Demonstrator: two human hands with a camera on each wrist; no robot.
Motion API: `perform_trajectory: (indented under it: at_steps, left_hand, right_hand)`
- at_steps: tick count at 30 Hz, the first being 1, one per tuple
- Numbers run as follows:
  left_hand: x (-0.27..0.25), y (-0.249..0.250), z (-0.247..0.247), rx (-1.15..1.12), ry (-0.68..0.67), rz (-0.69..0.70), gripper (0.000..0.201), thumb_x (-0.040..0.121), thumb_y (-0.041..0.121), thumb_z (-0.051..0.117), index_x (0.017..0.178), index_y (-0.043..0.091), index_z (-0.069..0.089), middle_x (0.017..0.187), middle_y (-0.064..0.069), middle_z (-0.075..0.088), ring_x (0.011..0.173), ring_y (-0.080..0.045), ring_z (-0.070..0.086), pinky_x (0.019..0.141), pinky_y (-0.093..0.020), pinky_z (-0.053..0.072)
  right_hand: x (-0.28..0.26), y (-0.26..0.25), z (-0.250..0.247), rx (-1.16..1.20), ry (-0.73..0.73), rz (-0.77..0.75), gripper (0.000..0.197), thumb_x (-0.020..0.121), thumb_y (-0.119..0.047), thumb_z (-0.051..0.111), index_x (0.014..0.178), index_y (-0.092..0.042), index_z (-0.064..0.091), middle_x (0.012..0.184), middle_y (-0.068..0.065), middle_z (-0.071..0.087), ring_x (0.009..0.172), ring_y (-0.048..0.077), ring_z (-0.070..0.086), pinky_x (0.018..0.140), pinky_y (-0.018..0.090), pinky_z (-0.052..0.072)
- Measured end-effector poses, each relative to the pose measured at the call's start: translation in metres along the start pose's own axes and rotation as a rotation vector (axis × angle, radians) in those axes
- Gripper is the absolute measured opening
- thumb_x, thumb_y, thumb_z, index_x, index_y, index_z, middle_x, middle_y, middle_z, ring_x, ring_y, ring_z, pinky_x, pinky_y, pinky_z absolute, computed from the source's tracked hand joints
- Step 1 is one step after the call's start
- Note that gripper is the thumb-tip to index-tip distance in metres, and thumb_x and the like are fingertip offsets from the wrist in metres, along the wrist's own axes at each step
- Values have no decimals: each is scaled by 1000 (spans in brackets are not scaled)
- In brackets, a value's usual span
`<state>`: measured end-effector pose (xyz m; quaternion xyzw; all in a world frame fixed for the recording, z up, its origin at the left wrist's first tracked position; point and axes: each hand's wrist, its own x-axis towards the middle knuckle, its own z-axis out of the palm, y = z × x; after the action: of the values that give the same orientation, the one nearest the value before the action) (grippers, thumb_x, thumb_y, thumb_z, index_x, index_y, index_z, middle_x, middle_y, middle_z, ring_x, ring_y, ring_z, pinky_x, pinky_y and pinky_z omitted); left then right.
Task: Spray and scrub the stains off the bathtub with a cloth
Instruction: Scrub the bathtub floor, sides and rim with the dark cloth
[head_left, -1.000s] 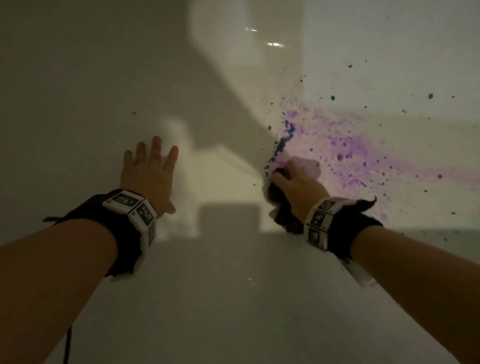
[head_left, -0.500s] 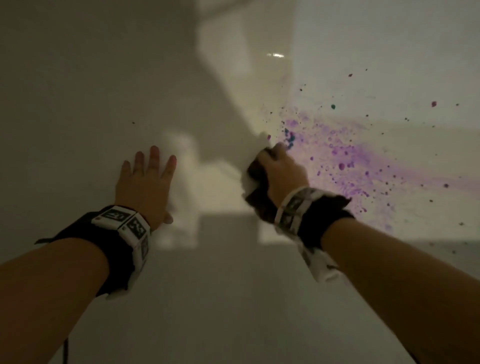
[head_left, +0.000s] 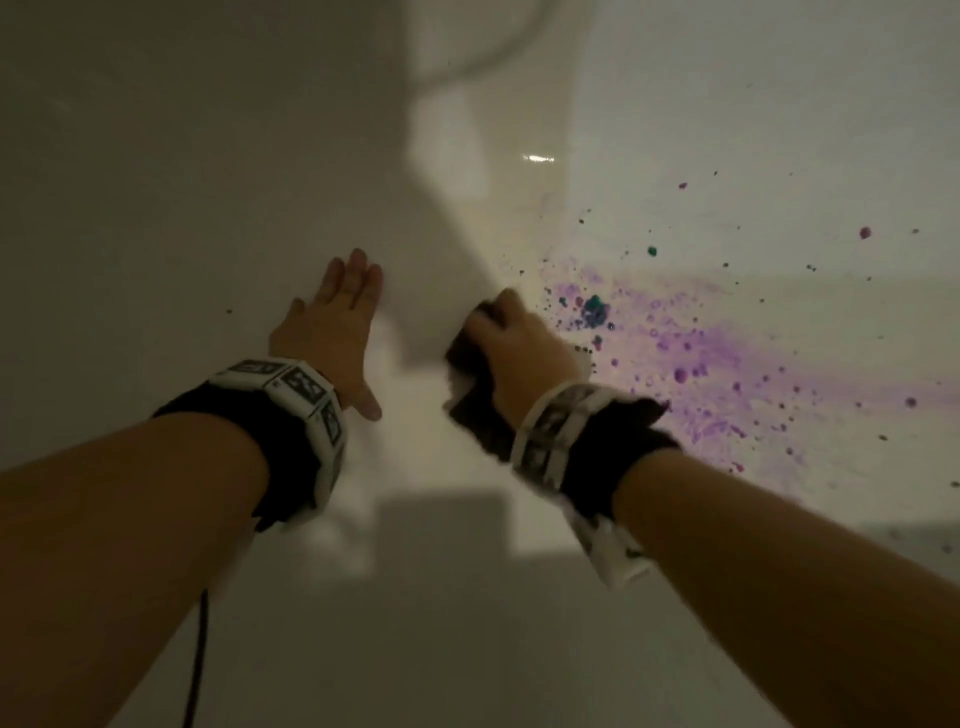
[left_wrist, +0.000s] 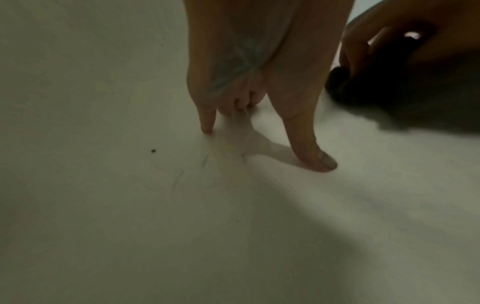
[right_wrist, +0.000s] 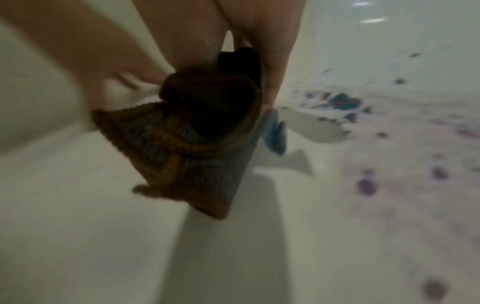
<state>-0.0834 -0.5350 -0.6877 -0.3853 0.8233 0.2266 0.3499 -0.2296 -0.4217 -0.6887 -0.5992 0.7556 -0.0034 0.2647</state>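
Nearest, I see both forearms reaching down into the white bathtub (head_left: 156, 208), each wrist wrapped in a black band. My left hand (head_left: 332, 332) lies flat on the tub surface, fingers straight and together, thumb spread aside, holding nothing. Just beside it, my right hand (head_left: 519, 353) clutches a bunched dark cloth (right_wrist: 192, 144) pressed against the tub. Beyond the cloth, purple and teal stains (head_left: 717, 358) spatter the tub wall to the right.

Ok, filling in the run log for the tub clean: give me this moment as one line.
phase: scrubbing | right hand: grips cloth beside purple stains | left hand: flat on bathtub | stains: remaining
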Motion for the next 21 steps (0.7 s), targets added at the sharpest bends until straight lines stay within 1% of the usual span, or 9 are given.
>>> perform_trajectory:
  at_steps: [2,5,6,8,10,12,15,18,21]
  left_hand:
    - [-1,0,1,-13,9,2,137,60,35,85,146,13,-19,153,-3,-28,143,-19,-19,116,-46,6]
    - [0,1,1,-13,17,-6,138,60,34,86,146,13,-20,153,-3,-28,143,-19,-18,116,-45,6]
    - [0,2,2,-20,19,-7,138,60,33,86,146,13,-20,153,-3,-28,143,-19,-18,116,-45,6]
    - [0,1,4,-34,29,-12,137,61,32,85,146,13,-20,153,-3,-28,143,-19,-18,116,-45,6]
    - [1,-1,3,-39,20,-11,136,62,33,84,146,14,-21,152,-2,-30,143,-20,-19,117,-44,6]
    - [1,0,3,-46,4,-8,135,64,34,83,145,15,-23,151,-1,-31,143,-20,-21,117,-43,5]
    - [0,0,2,-51,11,-15,136,63,35,83,145,15,-24,151,-1,-32,142,-18,-22,117,-42,4]
    - [-2,1,4,-64,34,-13,137,61,33,85,146,16,-22,152,0,-30,143,-17,-20,117,-41,5]
    - [-2,3,5,-72,50,-29,136,62,30,85,146,16,-21,152,0,-30,143,-18,-20,117,-41,5]
  right_hand:
    - [16,29,-17,43,74,180,58,77,-30,68,127,-15,43,126,15,34,103,36,51,85,46,49]
    - [31,43,-40,100,38,443,64,73,-23,74,127,-11,41,132,16,28,106,37,50,92,45,47]
    - [30,35,-42,117,103,419,57,75,-19,71,124,-9,43,129,16,31,103,35,51,92,43,47]
    - [25,7,-34,131,199,199,44,80,-11,62,122,-9,48,123,15,37,99,31,52,85,36,48]
    - [22,-27,-17,62,43,-54,41,88,-11,53,127,-14,44,125,13,37,106,27,47,80,29,39]
    - [27,-45,-4,17,-124,-169,41,92,-24,50,131,-19,39,133,9,34,113,27,42,78,32,37]
    - [46,-26,-8,-129,-71,-188,58,82,-36,62,133,-22,38,142,9,24,118,30,37,82,37,44]
    - [56,25,-29,50,138,135,56,76,-28,71,126,-20,46,133,12,32,111,34,44,88,42,48]
    - [61,74,-57,63,164,492,54,80,-17,66,129,-15,43,136,19,29,113,40,45,93,44,44]
